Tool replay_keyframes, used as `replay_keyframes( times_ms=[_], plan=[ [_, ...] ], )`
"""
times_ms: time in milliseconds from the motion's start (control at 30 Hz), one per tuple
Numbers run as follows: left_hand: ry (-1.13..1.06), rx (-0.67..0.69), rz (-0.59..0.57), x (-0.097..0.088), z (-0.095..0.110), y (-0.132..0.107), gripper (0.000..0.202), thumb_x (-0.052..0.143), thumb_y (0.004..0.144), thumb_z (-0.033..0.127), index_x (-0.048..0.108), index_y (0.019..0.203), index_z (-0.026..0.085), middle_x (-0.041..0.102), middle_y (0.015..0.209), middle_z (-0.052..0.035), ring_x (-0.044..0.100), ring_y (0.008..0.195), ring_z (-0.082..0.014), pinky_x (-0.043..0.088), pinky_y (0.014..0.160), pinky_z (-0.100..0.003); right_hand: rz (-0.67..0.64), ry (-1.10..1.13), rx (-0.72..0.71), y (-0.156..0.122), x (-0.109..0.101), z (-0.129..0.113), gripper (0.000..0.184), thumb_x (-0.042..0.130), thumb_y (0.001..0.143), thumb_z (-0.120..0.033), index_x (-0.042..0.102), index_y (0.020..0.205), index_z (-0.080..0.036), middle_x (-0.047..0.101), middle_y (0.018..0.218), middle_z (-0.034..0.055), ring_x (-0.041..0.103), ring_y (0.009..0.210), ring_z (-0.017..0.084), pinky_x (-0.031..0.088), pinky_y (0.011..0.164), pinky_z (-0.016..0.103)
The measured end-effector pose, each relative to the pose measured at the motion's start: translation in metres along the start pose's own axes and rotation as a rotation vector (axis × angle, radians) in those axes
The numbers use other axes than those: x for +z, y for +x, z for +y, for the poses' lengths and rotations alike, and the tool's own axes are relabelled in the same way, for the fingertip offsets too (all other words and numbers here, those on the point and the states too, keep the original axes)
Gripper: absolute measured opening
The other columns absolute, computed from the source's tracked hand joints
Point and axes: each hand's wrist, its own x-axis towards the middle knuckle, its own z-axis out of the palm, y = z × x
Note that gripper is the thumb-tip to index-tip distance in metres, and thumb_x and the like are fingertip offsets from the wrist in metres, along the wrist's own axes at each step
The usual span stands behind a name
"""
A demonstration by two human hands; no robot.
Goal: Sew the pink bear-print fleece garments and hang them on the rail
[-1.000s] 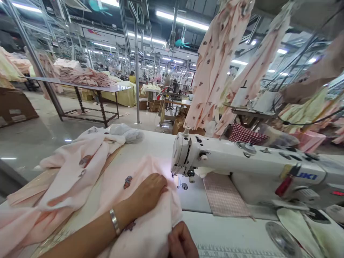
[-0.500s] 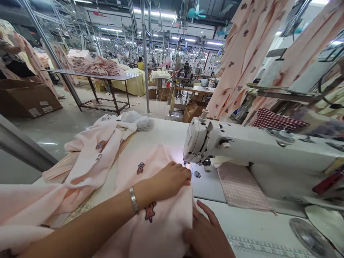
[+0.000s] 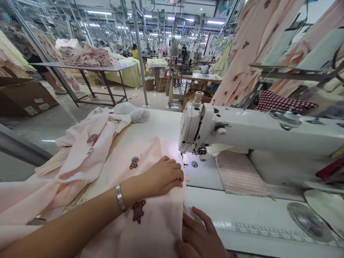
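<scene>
Pink plush fabric (image 3: 158,225) printed with small brown bears lies on the sewing table, its right edge just left of the sewing machine's (image 3: 192,129) needle area. My left hand (image 3: 162,177), with a silver bracelet at the wrist, presses on this fabric, fingers curled over its edge close to the presser foot. Lower down, my right hand (image 3: 201,234) grips the same edge, thumb on the cloth and a finger stretched out to the right. A small beige tag-like piece (image 3: 187,177) shows beside my left fingertips.
More bear-print fabric (image 3: 88,150) is heaped on the left of the table. A pink checked cloth (image 3: 240,173) lies under the machine arm. A ruler strip (image 3: 249,229) runs along the table front. Beyond stands a side table (image 3: 115,67) with stacked garments; printed cloth (image 3: 242,68) hangs at right.
The view has shifted slightly. My left hand and the fabric edge have moved a little away from the needle, toward me. The small beige piece now shows on the machine bed.
</scene>
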Motion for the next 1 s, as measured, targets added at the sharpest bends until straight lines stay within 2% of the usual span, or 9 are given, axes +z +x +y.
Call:
replay_keyframes(
  times_ms=[100,200,333,500,667,767,867,1000],
  plan=[
    [0.005,-0.022,0.012,0.013,0.002,0.004,0.011,0.049,0.091,0.021,0.056,0.084,0.017,0.058,0.085,-0.0011,0.050,0.081,-0.0164,0.033,0.080,-0.031,0.028,0.023,0.018,-0.001,-0.004,0.000,0.028,0.040,0.092,-0.019,0.054,0.068,-0.024,0.066,0.069,-0.0068,0.061,0.092,0.009,0.026,0.104,0.031],
    [0.003,-0.047,0.033,0.019,-0.002,0.003,0.010,0.046,0.092,0.019,0.055,0.088,0.016,0.057,0.090,-0.0029,0.049,0.084,-0.0171,0.033,0.081,-0.031,-0.004,0.011,0.029,0.003,-0.012,0.007,0.025,0.040,0.092,-0.018,0.055,0.073,-0.023,0.069,0.076,-0.0053,0.061,0.097,0.010,0.023,0.105,0.030],
    [-0.009,-0.075,0.042,0.012,-0.013,-0.001,0.012,0.045,0.093,0.021,0.056,0.088,0.016,0.056,0.090,-0.0027,0.048,0.086,-0.0172,0.032,0.084,-0.032,-0.122,0.049,0.032,0.009,-0.017,0.015,0.025,0.035,0.092,-0.016,0.057,0.080,-0.021,0.069,0.093,-0.0015,0.057,0.106,0.012,0.023,0.102,0.030],
    [-0.052,-0.099,0.014,-0.001,-0.023,-0.002,0.012,0.049,0.092,0.026,0.059,0.088,0.019,0.056,0.090,-0.0006,0.050,0.088,-0.0165,0.029,0.087,-0.032,-0.140,0.073,0.061,0.014,-0.012,0.015,0.017,0.042,0.085,-0.013,0.057,0.081,-0.021,0.068,0.096,-0.0005,0.055,0.106,0.015,0.025,0.098,0.032],
    [-0.117,-0.097,-0.071,-0.012,-0.019,0.003,0.004,0.060,0.085,0.024,0.063,0.087,0.023,0.059,0.085,0.0030,0.054,0.087,-0.0148,0.026,0.084,-0.032,-0.175,0.045,0.077,0.017,-0.011,0.011,0.030,0.041,0.083,-0.011,0.057,0.106,-0.022,0.067,0.092,0.0004,0.055,0.103,0.017,0.025,0.097,0.035],
    [-0.133,-0.119,-0.079,-0.009,-0.014,0.006,0.006,0.056,0.086,0.019,0.062,0.084,0.021,0.059,0.087,0.0027,0.054,0.088,-0.0144,0.026,0.084,-0.032,-0.127,0.079,0.101,0.017,-0.014,0.011,0.022,0.041,0.087,-0.017,0.061,0.096,-0.023,0.066,0.090,0.0003,0.055,0.101,0.017,0.025,0.097,0.035],
    [-0.145,-0.138,-0.071,-0.003,-0.010,0.006,0.011,0.049,0.090,0.016,0.059,0.086,0.020,0.059,0.091,0.0024,0.053,0.090,-0.0140,0.027,0.086,-0.032,-0.082,0.094,0.061,0.016,-0.022,0.015,0.025,0.036,0.091,-0.017,0.061,0.089,-0.021,0.066,0.086,0.0007,0.057,0.099,0.015,0.030,0.095,0.033],
    [-0.146,-0.163,-0.069,-0.002,-0.008,0.006,0.010,0.049,0.090,0.018,0.058,0.087,0.020,0.059,0.092,0.0019,0.052,0.092,-0.0145,0.028,0.089,-0.032,-0.162,0.067,-0.053,0.017,-0.036,0.028,0.026,0.035,0.092,-0.014,0.060,0.088,-0.020,0.066,0.086,0.0011,0.056,0.104,0.015,0.039,0.093,0.030]
  ],
)
